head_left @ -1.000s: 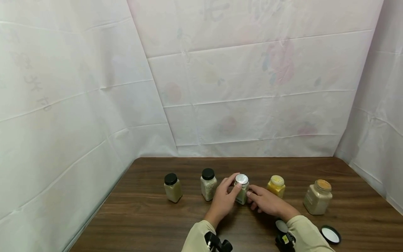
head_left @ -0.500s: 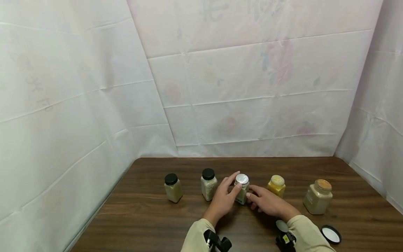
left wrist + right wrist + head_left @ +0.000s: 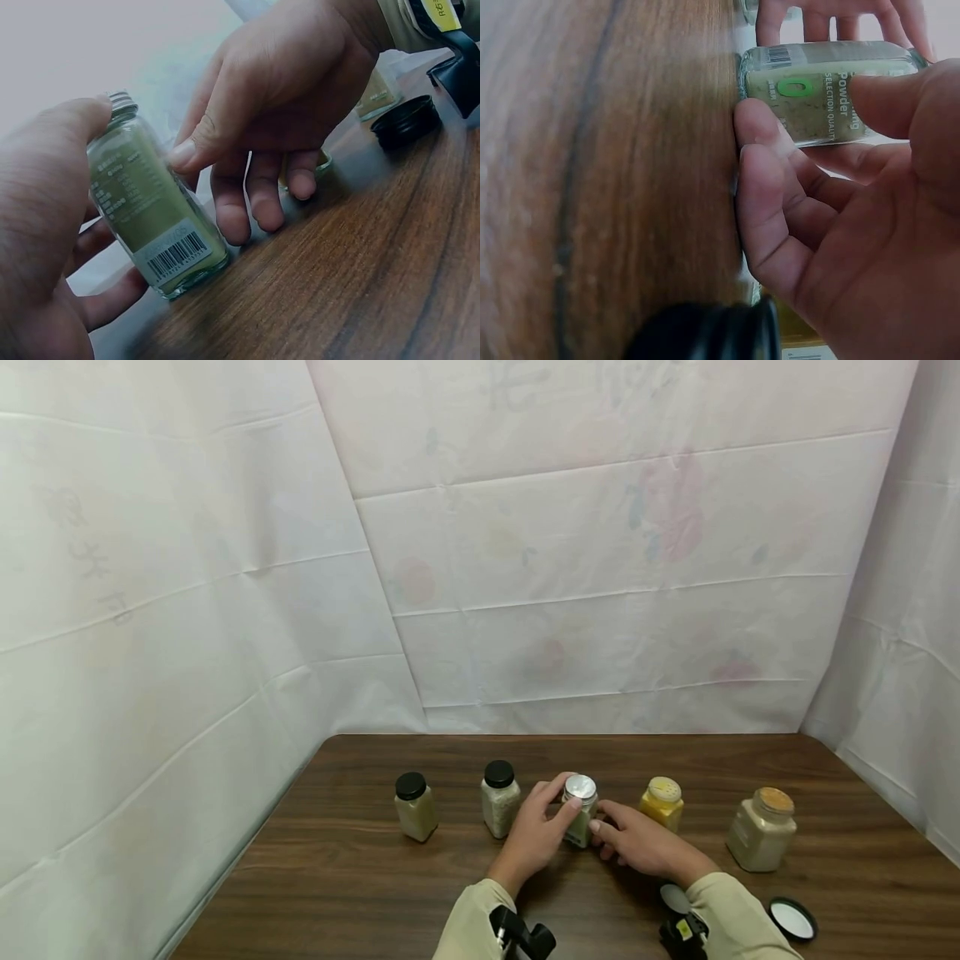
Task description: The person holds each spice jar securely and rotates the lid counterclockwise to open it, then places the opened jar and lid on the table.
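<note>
A square glass jar of green powder (image 3: 577,835) with a silver top stands on the table between both hands. My left hand (image 3: 531,837) holds it from the left; in the left wrist view its thumb lies at the ridged neck of the jar (image 3: 150,199) and other fingers reach behind. From the right, my right hand (image 3: 643,843) grips the jar's side between thumb and forefinger, the remaining fingers curled near the tabletop. Printed lettering and a green mark show on the jar (image 3: 802,97) in the right wrist view. Its far side is hidden.
Two black-capped jars, one greenish (image 3: 416,814) and one pale (image 3: 500,810), stand left. A yellow jar (image 3: 662,806) and a larger beige jar (image 3: 761,835) stand right, without black caps. Black lids lie by the right sleeve (image 3: 674,897) and further right (image 3: 792,919).
Both hands keep their hold on the jar with hardly any movement. The whole head view has shifted slightly.
</note>
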